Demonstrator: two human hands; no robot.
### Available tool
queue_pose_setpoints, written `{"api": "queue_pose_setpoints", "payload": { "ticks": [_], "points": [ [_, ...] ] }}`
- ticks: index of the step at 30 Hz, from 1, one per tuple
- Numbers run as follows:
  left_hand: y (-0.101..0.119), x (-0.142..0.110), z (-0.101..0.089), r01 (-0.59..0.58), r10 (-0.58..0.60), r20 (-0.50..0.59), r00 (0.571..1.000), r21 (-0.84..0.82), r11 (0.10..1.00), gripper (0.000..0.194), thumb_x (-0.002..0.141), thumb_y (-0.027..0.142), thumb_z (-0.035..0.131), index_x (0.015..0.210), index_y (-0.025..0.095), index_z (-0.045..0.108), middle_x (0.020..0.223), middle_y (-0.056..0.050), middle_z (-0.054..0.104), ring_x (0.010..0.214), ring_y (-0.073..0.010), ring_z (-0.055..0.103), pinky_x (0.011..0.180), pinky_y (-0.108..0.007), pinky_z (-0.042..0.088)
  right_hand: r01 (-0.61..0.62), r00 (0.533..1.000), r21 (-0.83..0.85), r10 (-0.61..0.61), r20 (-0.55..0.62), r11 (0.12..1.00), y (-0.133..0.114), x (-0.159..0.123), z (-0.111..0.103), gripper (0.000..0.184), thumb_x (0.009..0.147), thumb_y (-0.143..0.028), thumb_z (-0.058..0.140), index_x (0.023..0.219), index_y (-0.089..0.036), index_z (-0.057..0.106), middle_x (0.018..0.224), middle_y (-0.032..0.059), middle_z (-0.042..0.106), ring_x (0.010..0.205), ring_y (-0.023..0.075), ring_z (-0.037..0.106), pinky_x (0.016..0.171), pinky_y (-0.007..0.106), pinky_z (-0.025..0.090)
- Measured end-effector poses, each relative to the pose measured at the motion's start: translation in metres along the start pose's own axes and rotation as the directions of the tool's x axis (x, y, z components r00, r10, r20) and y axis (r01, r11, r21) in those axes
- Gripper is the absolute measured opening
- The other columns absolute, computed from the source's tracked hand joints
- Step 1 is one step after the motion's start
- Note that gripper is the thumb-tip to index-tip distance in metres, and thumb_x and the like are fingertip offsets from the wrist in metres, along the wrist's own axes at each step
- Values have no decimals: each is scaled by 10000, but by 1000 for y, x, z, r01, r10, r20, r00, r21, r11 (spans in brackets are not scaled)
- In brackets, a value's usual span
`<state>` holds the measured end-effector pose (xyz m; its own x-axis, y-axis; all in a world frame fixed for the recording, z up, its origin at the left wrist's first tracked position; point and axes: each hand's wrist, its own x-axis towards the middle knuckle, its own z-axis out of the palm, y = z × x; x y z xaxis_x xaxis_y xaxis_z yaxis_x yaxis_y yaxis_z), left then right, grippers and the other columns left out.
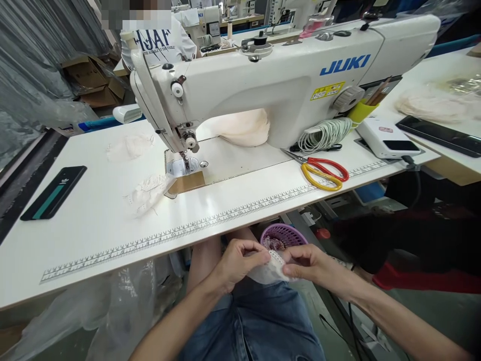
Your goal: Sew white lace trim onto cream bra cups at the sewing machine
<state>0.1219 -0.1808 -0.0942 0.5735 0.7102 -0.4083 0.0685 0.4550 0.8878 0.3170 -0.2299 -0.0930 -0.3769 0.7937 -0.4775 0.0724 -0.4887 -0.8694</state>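
Black case with a green stripe (pixel 54 193) is lying at the left of the white table (pixel 93 225). Next I'm seeing a thin pale cloth (pixel 130 148) lying farther back, and a crumpled lacy scrap (pixel 146 195) sitting nearer, its right end reaching the machine's plate. Person in a printed shirt (pixel 160 47) is showing behind the sewing machine (pixel 240 75). My left hand (pixel 238 263) is pinching the left side of a sheer white lace piece (pixel 277 265); that piece is hanging over the lap, in front of the table edge. Purple basket (pixel 287 233) is sitting just beyond it, lower than the tabletop. My right hand (pixel 315 265) is pinching the lace's right side, so both hands are holding it close together. Open scissors (pixel 325 173) are resting by the coiled cord (pixel 325 135); yellow cup (pixel 361 113), white box (pixel 387 138) and black phone (pixel 443 134) are following rightward.
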Motion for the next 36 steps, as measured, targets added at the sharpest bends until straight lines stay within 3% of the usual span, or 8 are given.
{"api": "queue_pose_setpoints", "payload": {
  "ticks": [13,21,24,26,27,29,32,36],
  "points": [
    [3,-6,5,38,-38,10,999,-66,997,298,581,377,783,686,109,707,640,-29,646,590,-105,516,593,-214,395,113,992,-136,-105,67,984,-3,-4,6,363,784,-490,611,694,-154,508,619,-48,381,565,87,336,512,212,259],
    [7,-7,4,85,-80,33,996,-210,974,288,542,324,823,657,105,675,608,-16,629,566,-82,518,581,-190,389,66,979,-126,-39,201,990,-3,-23,-10,354,769,-479,640,692,-140,575,620,-21,513,583,106,454,546,221,340],
    [11,-10,5,133,-96,137,986,-294,946,267,543,299,826,647,106,673,590,-11,618,548,-74,520,564,-182,389,180,937,-237,-92,337,955,-6,-32,-22,400,802,-525,583,781,-134,662,681,27,608,647,151,552,600,254,424],
    [16,-13,7,181,-115,209,971,-331,926,276,533,300,832,648,106,673,590,-21,624,534,-84,533,546,-191,396,319,943,-331,-264,201,888,-7,-29,-22,384,831,-508,556,940,-157,665,775,49,634,714,173,586,639,277,463],
    [18,-14,7,191,-116,232,966,-335,923,283,527,301,835,651,105,673,593,-27,629,530,-89,540,540,-196,400,399,912,-408,-400,87,821,-7,-25,-20,353,845,-469,558,1025,-177,639,843,59,631,770,182,592,674,292,475],
    [23,-15,7,179,-102,244,964,-321,930,288,521,296,838,655,101,675,595,-31,633,528,-92,545,539,-199,403,543,726,-589,-687,-28,599,-5,-14,-12,304,854,-339,585,1141,-238,569,992,70,583,901,192,570,750,321,475],
    [30,-12,2,133,-77,203,976,-277,952,293,517,294,840,656,95,676,582,-18,623,517,-74,528,537,-184,389,666,458,-704,-880,124,247,-1,0,0,384,834,-149,582,1174,-317,521,1086,51,498,982,184,527,788,333,465],
    [40,-11,-6,126,-93,165,982,-207,970,318,509,320,839,652,94,669,572,-11,614,504,-66,512,520,-179,371,628,321,-772,-936,143,97,-4,3,4,373,811,-72,557,1089,-319,582,1019,24,510,917,171,534,774,323,462]
  ]
}}
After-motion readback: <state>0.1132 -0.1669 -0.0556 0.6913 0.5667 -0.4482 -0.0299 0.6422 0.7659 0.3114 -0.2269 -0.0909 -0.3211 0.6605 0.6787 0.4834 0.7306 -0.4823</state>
